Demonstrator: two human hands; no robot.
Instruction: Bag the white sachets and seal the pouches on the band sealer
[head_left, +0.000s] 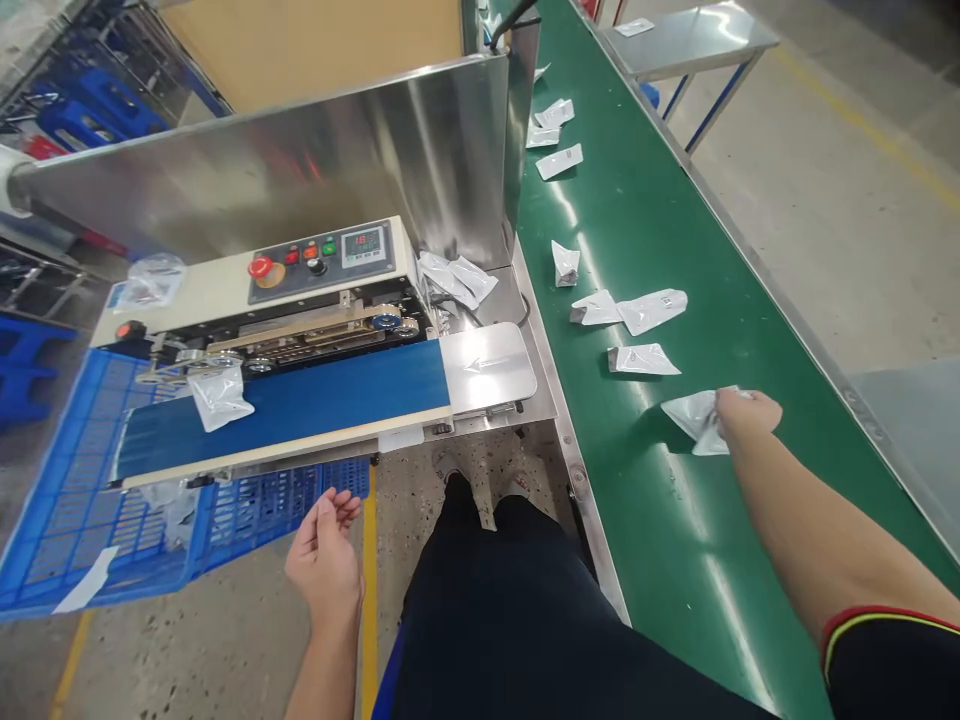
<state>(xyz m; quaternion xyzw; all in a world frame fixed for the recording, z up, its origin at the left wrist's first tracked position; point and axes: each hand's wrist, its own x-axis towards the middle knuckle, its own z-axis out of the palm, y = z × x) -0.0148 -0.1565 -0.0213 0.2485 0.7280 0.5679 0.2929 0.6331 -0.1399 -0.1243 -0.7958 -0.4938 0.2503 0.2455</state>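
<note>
Silver foil pouch (694,425), crumpled, on the green conveyor belt (645,520), under the right hand (748,415); fingers (731,400) bent over its upper edge, tips hidden, pinch or mere press impossible to tell. Further up the belt, more foil pouches (641,360), scattered singly. Left hand (324,565): palm up, empty, fingers loosely spread, in the air just beside a blue plastic crate (75,500). Between belt and crate, a band sealer (322,290) with red stop button (260,267), temperature display (367,247), and blue feed table (285,397) carrying one pouch (220,397).
</note>
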